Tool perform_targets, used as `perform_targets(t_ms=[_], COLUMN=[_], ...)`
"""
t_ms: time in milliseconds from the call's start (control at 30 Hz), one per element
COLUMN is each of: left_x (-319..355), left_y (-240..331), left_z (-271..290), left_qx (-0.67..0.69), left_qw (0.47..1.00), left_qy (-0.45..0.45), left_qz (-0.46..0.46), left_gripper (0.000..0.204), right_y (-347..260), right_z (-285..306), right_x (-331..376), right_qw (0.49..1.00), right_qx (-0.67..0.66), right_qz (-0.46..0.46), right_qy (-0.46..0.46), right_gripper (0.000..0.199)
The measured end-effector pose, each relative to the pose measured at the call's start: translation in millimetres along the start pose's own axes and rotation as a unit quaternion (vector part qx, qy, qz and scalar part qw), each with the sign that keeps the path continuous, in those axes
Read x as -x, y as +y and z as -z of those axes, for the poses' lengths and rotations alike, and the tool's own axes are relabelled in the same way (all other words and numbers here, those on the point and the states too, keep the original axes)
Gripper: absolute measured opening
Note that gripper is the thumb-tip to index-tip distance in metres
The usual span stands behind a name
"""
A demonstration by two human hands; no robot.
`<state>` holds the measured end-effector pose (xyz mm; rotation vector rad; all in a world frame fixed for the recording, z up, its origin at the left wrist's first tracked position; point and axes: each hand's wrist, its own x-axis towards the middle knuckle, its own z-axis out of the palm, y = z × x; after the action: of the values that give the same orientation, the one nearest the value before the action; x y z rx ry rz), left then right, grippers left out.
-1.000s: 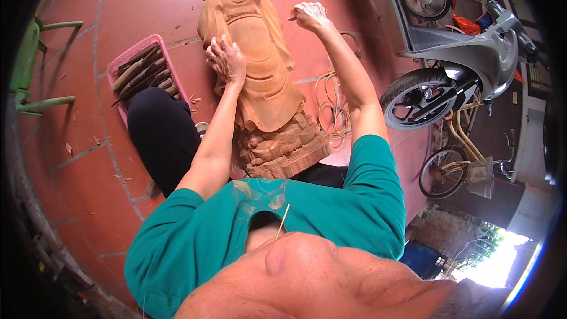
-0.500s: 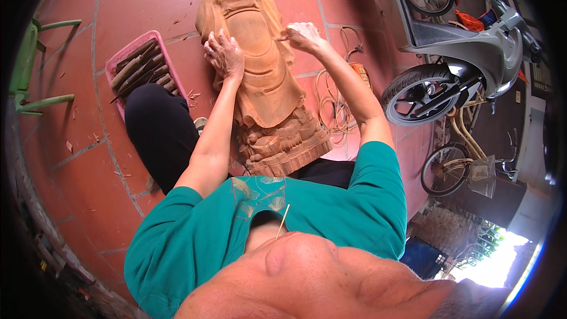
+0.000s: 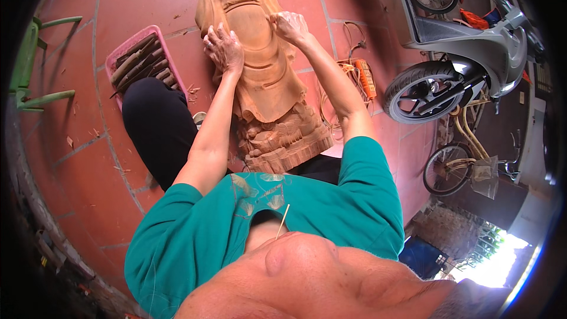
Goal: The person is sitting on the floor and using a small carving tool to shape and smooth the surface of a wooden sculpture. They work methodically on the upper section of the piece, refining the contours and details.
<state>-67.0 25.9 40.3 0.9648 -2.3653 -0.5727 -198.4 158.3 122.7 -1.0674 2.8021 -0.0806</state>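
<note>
A large carved wooden statue (image 3: 260,82) lies on its back on the red tiled floor between my legs, with its ornate base (image 3: 283,139) toward me. My left hand (image 3: 224,50) rests flat on the statue's left side, fingers spread. My right hand (image 3: 290,25) is clenched against the statue's upper right side. It seems to grip a small pale sheet, which the fingers mostly hide.
A pink tray (image 3: 147,28) with several long carving tools (image 3: 139,62) sits on the floor at my left. An orange power tool (image 3: 366,78) with its cord lies to the right. A grey scooter (image 3: 466,47) and a bicycle (image 3: 455,165) stand further right, a green chair (image 3: 29,65) far left.
My right hand has come down from beyond the statue's edge onto its upper right side. The left hand has stayed on the left side, shifting only slightly.
</note>
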Motion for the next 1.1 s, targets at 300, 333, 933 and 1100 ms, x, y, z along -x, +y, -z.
perform_targets(t_ms=[300, 333, 933, 1100], left_x=[1.7, 1.7, 2.5, 1.3], left_y=[1.5, 3.0, 1.0, 0.8], left_z=[-2.9, -3.8, -7.3, -5.1], left_qx=[-0.01, -0.01, -0.024, -0.019], left_qw=[1.0, 1.0, 1.0, 1.0], left_qy=[0.006, 0.005, 0.012, 0.003], left_qz=[0.007, 0.01, -0.003, -0.003], left_gripper=[0.044, 0.044, 0.045, 0.045], right_y=[54.2, 58.1, 40.1, 38.2], right_z=[55.4, 55.5, 26.9, -9.5], right_x=[34.2, 31.1, 54.1, 40.7], right_qw=[0.986, 0.989, 0.984, 0.971], right_qx=[0.073, 0.05, -0.17, -0.173], right_qz=[-0.073, -0.071, -0.048, -0.146], right_qy=[-0.134, -0.118, -0.038, 0.082], right_gripper=[0.022, 0.02, 0.022, 0.024])
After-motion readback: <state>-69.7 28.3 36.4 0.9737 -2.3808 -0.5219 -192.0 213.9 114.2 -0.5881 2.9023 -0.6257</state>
